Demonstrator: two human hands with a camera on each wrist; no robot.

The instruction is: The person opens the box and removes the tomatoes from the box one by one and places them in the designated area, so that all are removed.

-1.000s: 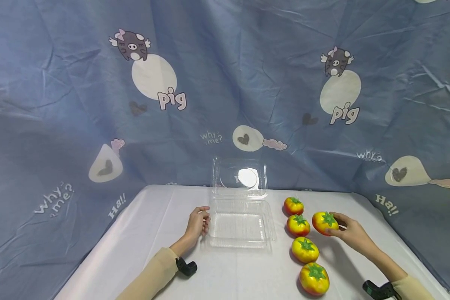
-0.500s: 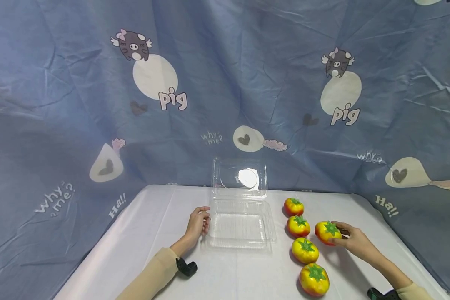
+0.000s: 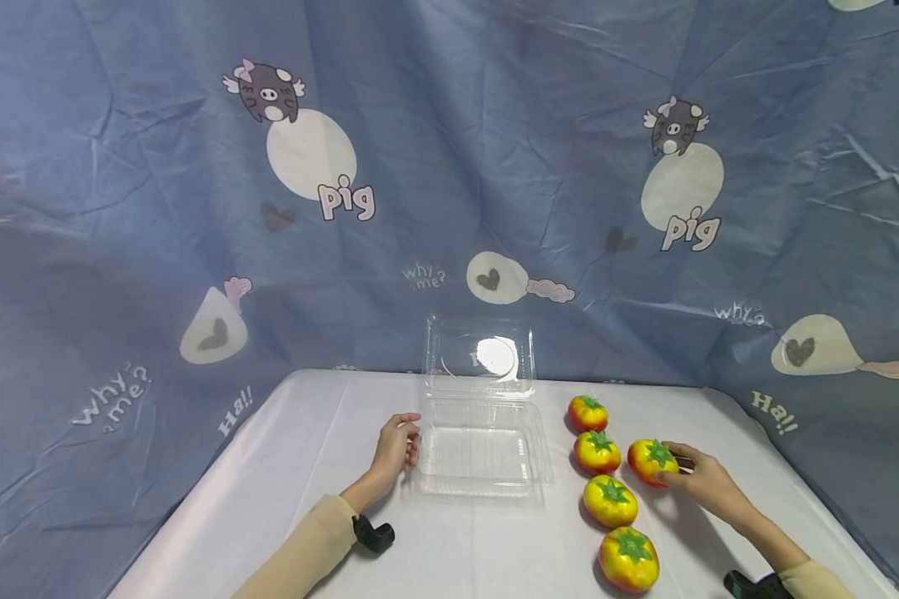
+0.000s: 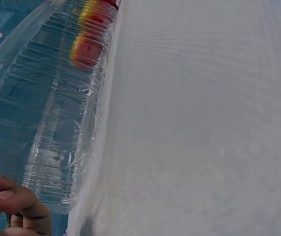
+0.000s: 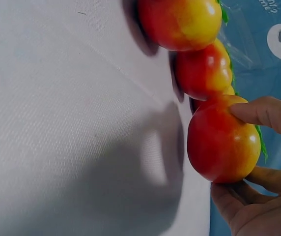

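Observation:
My right hand pinches a red-and-yellow tomato between thumb and fingers. In the right wrist view, the held tomato appears a little off the white cloth, its shadow set apart from it. Several similar tomatoes with green star-shaped tops stand in a row left of it, including a near tomato and a far tomato. My left hand rests at the left edge of a clear plastic clamshell container, its fingers loosely bent. The left wrist view shows those fingers beside the rim; exact contact is unclear.
The container's lid stands raised at the back. White cloth covers the table. Behind it hangs a blue curtain with pig prints. The tomato row lies between the container and my right hand.
My right hand and its tomato have come nearer and slightly right, then shifted a touch back to the left. The left hand, the container and the row of tomatoes have stayed in place.

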